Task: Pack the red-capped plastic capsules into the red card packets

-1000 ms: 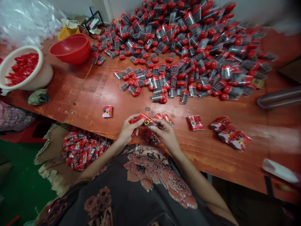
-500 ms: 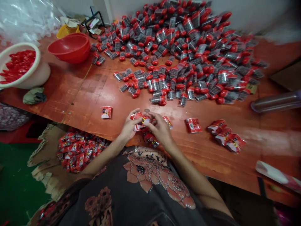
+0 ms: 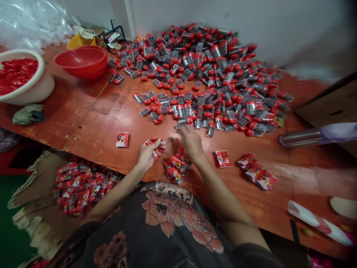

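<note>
My left hand [image 3: 145,156] pinches a red printed packet [image 3: 156,147] above the table edge. My right hand [image 3: 192,143] is stretched forward, its fingers apart, with the fingertips just short of the heap of small clear containers with red caps [image 3: 200,98]. Slight blur covers the fingers, and nothing shows in them. Between my hands and close to my body lie several red printed packets [image 3: 176,166], partly under my right wrist. A flat stack of red packets [image 3: 122,139] sits left of my left hand. Another flat stack [image 3: 222,159] lies right of my right forearm.
Fanned red packets [image 3: 257,173] lie farther right. A white tub of red pieces [image 3: 41,74] and a red bowl [image 3: 83,61] stand at the left. Below the table edge, a cardboard box [image 3: 39,208] holds many packets. A clear tube [image 3: 304,138] lies at the right.
My right hand has let go of the packet both hands held and moved forward toward the heap. My left hand keeps the packet and has shifted slightly left and down.
</note>
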A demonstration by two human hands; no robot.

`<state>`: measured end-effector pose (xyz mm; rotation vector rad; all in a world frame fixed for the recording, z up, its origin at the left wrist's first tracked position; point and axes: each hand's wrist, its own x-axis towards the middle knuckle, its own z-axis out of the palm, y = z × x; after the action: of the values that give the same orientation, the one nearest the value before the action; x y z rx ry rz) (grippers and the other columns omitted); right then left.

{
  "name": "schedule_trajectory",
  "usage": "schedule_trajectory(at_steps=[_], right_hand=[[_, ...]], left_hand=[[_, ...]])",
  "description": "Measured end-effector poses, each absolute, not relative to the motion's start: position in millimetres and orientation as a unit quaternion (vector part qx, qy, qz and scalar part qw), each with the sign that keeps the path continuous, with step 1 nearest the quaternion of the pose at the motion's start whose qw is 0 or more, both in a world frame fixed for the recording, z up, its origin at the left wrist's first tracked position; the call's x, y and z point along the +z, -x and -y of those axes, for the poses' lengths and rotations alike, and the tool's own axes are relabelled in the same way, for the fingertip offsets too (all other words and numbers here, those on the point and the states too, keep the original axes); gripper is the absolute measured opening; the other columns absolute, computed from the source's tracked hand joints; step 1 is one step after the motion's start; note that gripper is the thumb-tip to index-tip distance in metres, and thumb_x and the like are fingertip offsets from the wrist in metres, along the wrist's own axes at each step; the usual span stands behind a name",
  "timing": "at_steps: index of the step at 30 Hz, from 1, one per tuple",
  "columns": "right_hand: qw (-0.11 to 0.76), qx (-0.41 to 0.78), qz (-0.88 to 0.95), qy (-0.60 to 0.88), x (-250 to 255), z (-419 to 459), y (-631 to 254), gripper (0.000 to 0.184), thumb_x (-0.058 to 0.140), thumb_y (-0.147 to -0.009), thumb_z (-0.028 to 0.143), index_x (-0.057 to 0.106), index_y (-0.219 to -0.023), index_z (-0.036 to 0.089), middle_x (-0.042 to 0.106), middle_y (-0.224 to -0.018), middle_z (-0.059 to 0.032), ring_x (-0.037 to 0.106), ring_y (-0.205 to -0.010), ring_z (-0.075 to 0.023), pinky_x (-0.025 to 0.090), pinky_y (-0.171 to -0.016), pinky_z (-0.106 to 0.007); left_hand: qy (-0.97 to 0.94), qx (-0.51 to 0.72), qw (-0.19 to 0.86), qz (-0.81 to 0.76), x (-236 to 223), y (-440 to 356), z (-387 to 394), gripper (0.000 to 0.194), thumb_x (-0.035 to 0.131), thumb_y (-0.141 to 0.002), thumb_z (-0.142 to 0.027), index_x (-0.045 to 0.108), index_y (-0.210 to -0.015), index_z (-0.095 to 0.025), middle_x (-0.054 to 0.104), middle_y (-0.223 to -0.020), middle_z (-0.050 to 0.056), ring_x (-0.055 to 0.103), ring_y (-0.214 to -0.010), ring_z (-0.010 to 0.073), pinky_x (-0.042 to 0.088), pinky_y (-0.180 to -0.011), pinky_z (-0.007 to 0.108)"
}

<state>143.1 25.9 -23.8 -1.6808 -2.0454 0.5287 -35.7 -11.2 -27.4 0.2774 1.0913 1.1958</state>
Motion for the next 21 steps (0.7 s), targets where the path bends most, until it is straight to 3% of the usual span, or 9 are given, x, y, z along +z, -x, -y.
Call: schedule_trajectory(at_steps=[2,5,8,10,16,18,21], right_hand=[[0.151,0.113,0.757,0.626,-29.5,-47.9,-156.9,0.032,0.044,-0.092,0.016,0.066,-0.115,0.017,0.062,-0.114,-0.0178,0.054,-0.1,-0.0304,0.042,-0.083,-0.042],[0.11,0.089,0.79,0.597,-36.9,-66.9,-167.8,0.028,0.045,-0.092,0.014,0.069,-0.107,0.014,0.063,-0.106,-0.0191,0.05,-0.099,-0.0312,0.04,-0.086,-0.045],[0.115,0.067,0.814,0.565,-36.9,-63.7,-165.7,0.027,0.046,-0.093,0.018,0.07,-0.104,0.013,0.063,-0.103,-0.0185,0.05,-0.097,-0.0307,0.041,-0.084,-0.044],[0.165,0.074,0.802,0.57,-32.3,-50.6,-159.8,0.026,0.049,-0.093,0.025,0.071,-0.106,0.017,0.063,-0.103,-0.0158,0.053,-0.095,-0.0293,0.044,-0.08,-0.042],[0.376,0.322,0.666,0.558,-18.7,5.0,-141.0,0.03,0.053,-0.093,0.041,0.065,-0.119,0.032,0.071,-0.096,-0.0031,0.065,-0.082,-0.0201,0.053,-0.073,-0.036],[0.408,0.449,0.592,0.531,-17.4,17.1,-136.4,0.033,0.052,-0.092,0.045,0.063,-0.12,0.033,0.071,-0.093,-0.0024,0.067,-0.076,-0.0185,0.055,-0.065,-0.034],[0.442,0.579,0.49,0.478,-13.8,26.9,-128.7,0.032,0.051,-0.09,0.05,0.061,-0.114,0.032,0.068,-0.105,-0.0038,0.068,-0.076,-0.0174,0.057,-0.057,-0.031]], left_hand=[[-0.108,0.531,0.687,-0.485,-25.6,40.1,7.1,0.035,0.088,-0.056,-0.027,0.066,-0.079,-0.013,0.07,-0.069,0.001,0.064,-0.055,0.0122,0.055,-0.055,0.026],[-0.061,0.528,0.702,-0.474,-21.9,46.4,4.2,0.028,0.086,-0.059,-0.022,0.065,-0.076,-0.012,0.069,-0.067,0.0,0.064,-0.055,0.012,0.056,-0.055,0.026],[-0.012,0.521,0.721,-0.458,-19.2,51.8,4.0,0.016,0.078,-0.069,-0.016,0.064,-0.075,-0.012,0.069,-0.068,0.001,0.064,-0.056,0.0116,0.056,-0.056,0.024],[0.016,0.512,0.727,-0.457,-18.2,54.8,4.5,0.008,0.072,-0.075,-0.012,0.064,-0.076,-0.012,0.069,-0.067,0.002,0.064,-0.056,0.0115,0.056,-0.056,0.024],[0.058,0.496,0.74,-0.451,-17.3,59.3,7.2,0.006,0.068,-0.078,-0.011,0.063,-0.075,-0.012,0.07,-0.069,0.005,0.066,-0.059,0.0133,0.056,-0.062,0.026],[0.056,0.495,0.743,-0.446,-16.5,59.1,8.3,0.006,0.068,-0.078,-0.011,0.063,-0.076,-0.012,0.07,-0.068,0.005,0.066,-0.059,0.0129,0.055,-0.062,0.026],[0.051,0.495,0.74,-0.452,-13.9,57.3,9.9,0.005,0.068,-0.078,-0.012,0.064,-0.076,-0.012,0.069,-0.067,0.005,0.064,-0.059,0.0129,0.055,-0.063,0.028]])
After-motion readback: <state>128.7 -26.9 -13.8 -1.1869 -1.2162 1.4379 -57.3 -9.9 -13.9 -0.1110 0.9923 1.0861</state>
